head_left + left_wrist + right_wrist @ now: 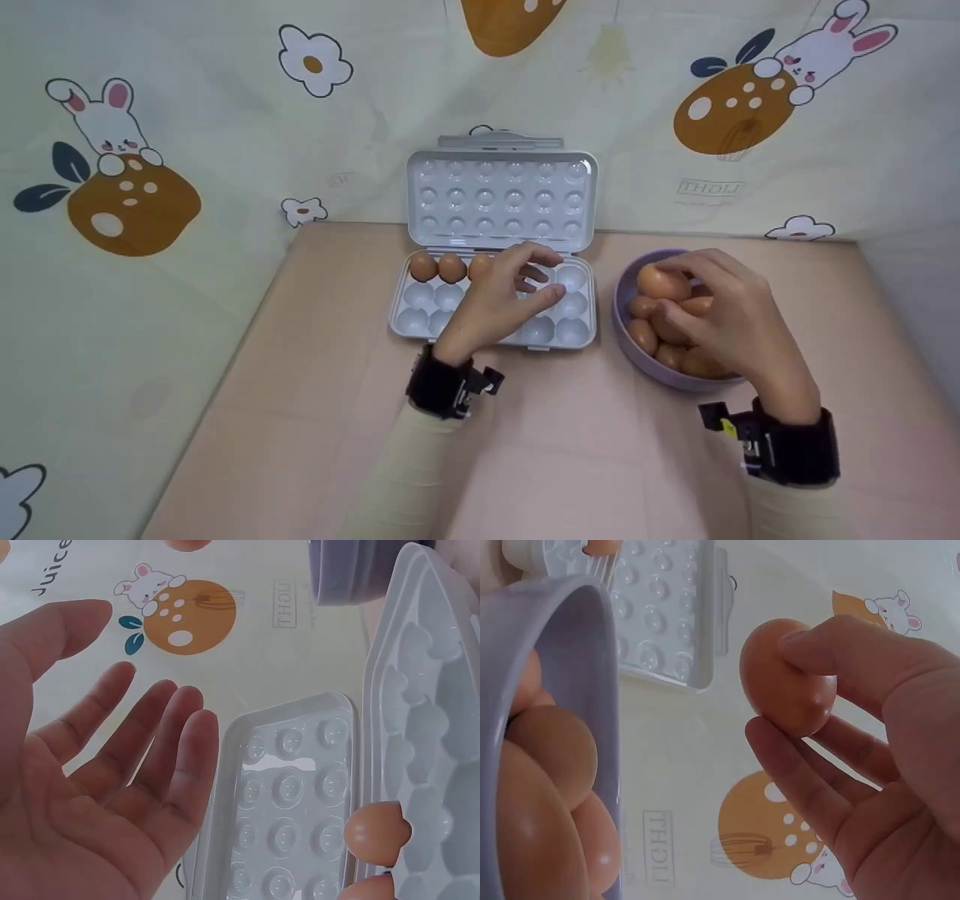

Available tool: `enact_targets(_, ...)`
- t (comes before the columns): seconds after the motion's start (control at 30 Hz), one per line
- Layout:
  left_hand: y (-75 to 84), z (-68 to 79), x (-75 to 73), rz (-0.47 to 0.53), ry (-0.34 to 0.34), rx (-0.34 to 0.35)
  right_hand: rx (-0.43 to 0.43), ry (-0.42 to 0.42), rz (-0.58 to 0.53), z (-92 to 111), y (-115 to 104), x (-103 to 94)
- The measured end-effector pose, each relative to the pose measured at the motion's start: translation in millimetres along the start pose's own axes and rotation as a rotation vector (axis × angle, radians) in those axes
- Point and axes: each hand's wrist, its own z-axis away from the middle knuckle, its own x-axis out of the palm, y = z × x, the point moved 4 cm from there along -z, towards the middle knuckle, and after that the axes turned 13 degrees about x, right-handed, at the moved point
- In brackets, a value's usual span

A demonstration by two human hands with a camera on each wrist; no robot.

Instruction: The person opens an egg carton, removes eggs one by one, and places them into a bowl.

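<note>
My right hand point(739, 322) pinches a brown egg point(784, 682) between thumb and fingers, above the purple bowl point(626, 330) at the right. Several more brown eggs point(555, 754) are heaped in that bowl. Over the egg carton point(574, 306) hovers my left hand point(502, 300), its fingers loosely bent and apart; the left wrist view point(112, 780) shows nothing in it. Along the carton's back row, from the left, sit brown eggs point(452, 268); three are visible, the third partly covered by the left hand. That hand also hides some middle hollows.
The carton's lid point(501, 199) stands raised at the back, leaning near the patterned wall covering point(360, 150). A pinkish-tan tabletop point(570, 442) extends in front of the carton and bowl. Both wrists wear black camera straps point(795, 450).
</note>
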Motion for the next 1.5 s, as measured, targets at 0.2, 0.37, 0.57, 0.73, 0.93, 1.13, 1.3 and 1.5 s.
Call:
enact_targets(0.2, -1.9, 0.2, 0.1, -0.047, 0.000, 0.003, 0.080, -0.063, 0.036, -0.5, 14.2, 1.0)
enact_targets(0.37, -3.4, 0.3, 0.3, -0.042, 0.001, 0.007, 0.141, -0.125, 0.069, -0.5, 20.4, 6.2)
enact_targets(0.57, -3.0, -1.4, -0.1, -0.054, 0.001, -0.008, 0.142, -0.224, 0.119, -7.8, 22.9, 6.9)
enact_targets(0.73, -3.9, -2.0, -0.7, -0.059, 0.005, -0.012, 0.144, -0.375, 0.184, -23.6, 21.6, 8.2)
enact_targets(0.93, -5.0, 0.2, -0.9, -0.078, 0.002, -0.007, 0.178, -0.492, 0.170, -37.9, 22.2, 20.2)
enact_targets(1.13, -6.7, 1.6, -2.0, -0.092, 0.007, -0.010, 0.273, -0.577, 0.086, -43.8, 28.8, 34.6)
enact_targets(1.3, -7.7, 1.6, -2.2, -0.097, 0.007, -0.014, 0.356, -0.613, 0.025, -41.4, 34.5, 41.9)
enact_targets(1.5, -9.1, 2.3, -1.9, -0.104, 0.010, -0.016, 0.636, -0.733, -0.372, -31.3, 32.7, 44.6)
